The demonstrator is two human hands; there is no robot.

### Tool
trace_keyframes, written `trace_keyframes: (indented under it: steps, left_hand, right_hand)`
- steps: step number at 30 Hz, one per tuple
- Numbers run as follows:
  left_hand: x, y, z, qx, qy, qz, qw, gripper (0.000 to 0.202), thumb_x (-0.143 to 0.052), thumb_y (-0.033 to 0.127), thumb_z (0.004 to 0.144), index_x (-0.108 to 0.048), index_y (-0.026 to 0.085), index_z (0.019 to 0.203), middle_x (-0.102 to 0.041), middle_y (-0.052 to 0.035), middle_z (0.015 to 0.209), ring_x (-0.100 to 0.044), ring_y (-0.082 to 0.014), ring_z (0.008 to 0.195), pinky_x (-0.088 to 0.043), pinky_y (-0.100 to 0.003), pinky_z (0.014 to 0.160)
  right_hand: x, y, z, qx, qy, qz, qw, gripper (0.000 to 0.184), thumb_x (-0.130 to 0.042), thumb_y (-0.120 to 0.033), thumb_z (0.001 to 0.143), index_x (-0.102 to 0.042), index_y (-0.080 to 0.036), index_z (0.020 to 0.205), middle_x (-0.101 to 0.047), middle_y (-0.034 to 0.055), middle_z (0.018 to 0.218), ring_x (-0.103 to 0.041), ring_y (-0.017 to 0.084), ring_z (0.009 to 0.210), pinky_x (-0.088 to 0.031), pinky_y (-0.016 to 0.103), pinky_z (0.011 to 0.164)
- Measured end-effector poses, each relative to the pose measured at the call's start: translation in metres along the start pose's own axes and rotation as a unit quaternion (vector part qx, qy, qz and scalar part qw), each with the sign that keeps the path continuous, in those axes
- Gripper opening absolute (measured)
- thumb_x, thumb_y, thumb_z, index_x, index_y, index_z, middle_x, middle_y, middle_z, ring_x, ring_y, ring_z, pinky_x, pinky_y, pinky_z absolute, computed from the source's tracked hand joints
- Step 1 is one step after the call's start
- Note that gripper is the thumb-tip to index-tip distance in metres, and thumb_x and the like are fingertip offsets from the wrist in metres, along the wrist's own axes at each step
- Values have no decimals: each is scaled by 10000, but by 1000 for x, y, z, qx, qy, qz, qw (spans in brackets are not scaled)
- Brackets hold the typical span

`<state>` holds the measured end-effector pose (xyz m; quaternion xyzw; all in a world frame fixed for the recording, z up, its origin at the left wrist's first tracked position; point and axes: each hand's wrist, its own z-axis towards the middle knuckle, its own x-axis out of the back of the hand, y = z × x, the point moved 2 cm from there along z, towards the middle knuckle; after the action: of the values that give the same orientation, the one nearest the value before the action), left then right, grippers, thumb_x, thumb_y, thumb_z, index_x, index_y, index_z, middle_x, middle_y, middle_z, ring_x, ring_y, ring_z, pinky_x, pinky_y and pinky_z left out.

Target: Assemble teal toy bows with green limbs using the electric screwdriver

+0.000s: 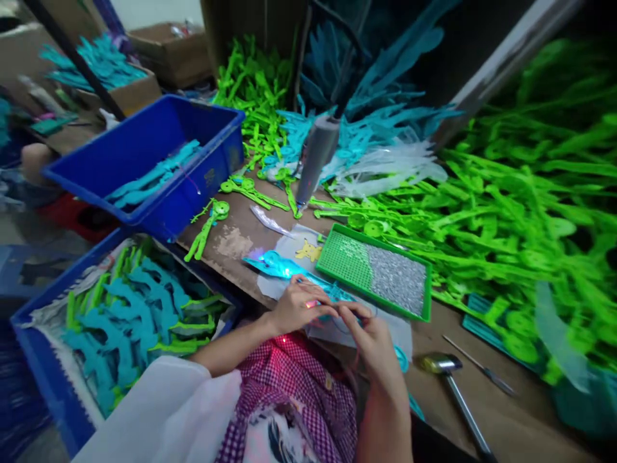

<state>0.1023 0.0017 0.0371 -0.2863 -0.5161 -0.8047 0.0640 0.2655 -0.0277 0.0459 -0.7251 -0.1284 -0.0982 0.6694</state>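
Note:
A long turquoise plastic part (272,262) with a bright light on it lies at the table's front edge, partly covered by my fingers. My left hand (301,305) is closed on this part, a reddish glow showing at its fingers. Beside it, my right hand (369,331) pinches thumb and fingers together over the part's near end; what sits between them is too small to make out. White paper (402,331) lies underneath. Just beyond my hands stands a green tray (344,260) with small silvery pieces in its right half. A yellow figure-shaped piece (307,251) lies left of the tray.
A grey hanging tool (318,151) points down behind the tray. Lime-green parts (506,238) are heaped right. A hammer (456,379) and a thin screwdriver (482,366) lie at right. Blue crates (207,170) stand left, the nearer holding turquoise parts (128,315). Another person's arm shows far left.

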Motion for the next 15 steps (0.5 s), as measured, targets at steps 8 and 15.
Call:
trace_keyframes:
  steps: [8, 15]
  left_hand:
    - [0, 2, 1, 95, -11, -71, 993, 58, -741, 253, 792, -733, 208, 828, -764, -2, 894, -688, -155, 918, -339, -338, 994]
    - [7, 3, 6, 42, -58, -72, 995, 106, -703, 257, 829, -731, 220, 924, -754, -26, 1014, -673, -143, 997, -298, -322, 1064]
  right_hand:
    - [6, -13, 11, 53, -28, -94, 994, 388, -539, -561, 824, -631, -202, 710, -647, 33, 668, -600, 176, 644, -500, 269, 613]
    - [17, -6, 26, 66, -77, -147, 984, 432, -539, -633, 769, -694, -230, 781, -737, 68, 775, -689, 236, 712, -550, 310, 629]
